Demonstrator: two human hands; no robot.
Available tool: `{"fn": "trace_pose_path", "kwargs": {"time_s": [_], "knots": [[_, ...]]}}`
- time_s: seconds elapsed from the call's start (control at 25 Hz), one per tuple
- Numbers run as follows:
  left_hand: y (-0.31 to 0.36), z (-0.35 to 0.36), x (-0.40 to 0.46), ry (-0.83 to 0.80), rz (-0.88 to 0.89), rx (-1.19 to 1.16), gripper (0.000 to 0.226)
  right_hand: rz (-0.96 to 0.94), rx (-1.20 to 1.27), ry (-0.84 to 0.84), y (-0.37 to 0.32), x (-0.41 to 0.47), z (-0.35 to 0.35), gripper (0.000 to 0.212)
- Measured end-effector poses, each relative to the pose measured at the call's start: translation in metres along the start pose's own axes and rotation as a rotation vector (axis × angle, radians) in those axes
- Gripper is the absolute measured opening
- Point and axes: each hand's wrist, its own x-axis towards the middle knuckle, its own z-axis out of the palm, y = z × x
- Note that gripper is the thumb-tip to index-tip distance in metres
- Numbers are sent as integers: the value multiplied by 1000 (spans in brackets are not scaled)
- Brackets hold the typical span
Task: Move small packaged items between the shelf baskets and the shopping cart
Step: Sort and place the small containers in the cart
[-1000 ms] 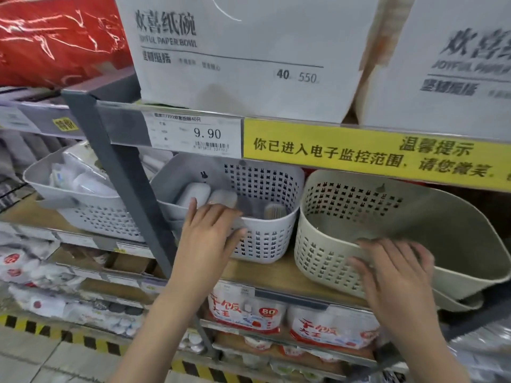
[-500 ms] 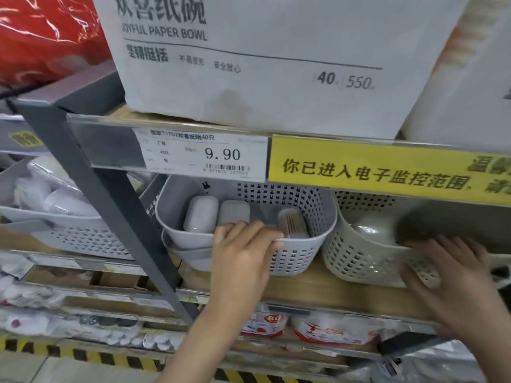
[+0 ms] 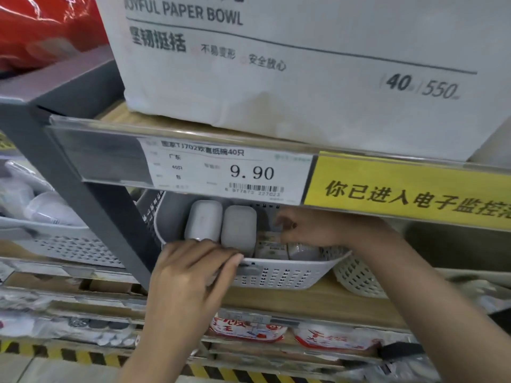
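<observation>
A grey perforated basket (image 3: pixel 287 275) sits on the wooden shelf under the price rail. Inside it stand two rounded grey cases (image 3: pixel 237 226) side by side, with small printed packets (image 3: pixel 272 248) to their right. My left hand (image 3: pixel 190 275) grips the basket's front rim, fingers curled over its edge. My right hand (image 3: pixel 312 226) reaches into the basket from the right, its fingers curled above the packets; whether it holds one is hidden. No shopping cart is in view.
A large white paper-bowl carton (image 3: pixel 304 64) fills the shelf above. A grey upright post (image 3: pixel 91 217) stands left of the basket. A beige perforated basket (image 3: pixel 356 280) sits to the right, another grey basket (image 3: pixel 63 244) to the left. Packaged goods (image 3: pixel 249 327) line the lower shelf.
My right hand left the beige basket and moved left into the grey basket. My left hand dropped onto the grey basket's front rim. The view moved closer and lower.
</observation>
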Motion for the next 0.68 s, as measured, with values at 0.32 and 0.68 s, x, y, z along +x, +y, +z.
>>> {"fn": "trace_pose_path", "kwargs": {"time_s": [0.32,0.68], "knots": [[-2,1,-13,32,27,-114,25,56,-476,-236,-3,66,24,29],[-6,-18,12,-291,-182,-109,23,99,-505,-242,-1,69,29,40]]}}
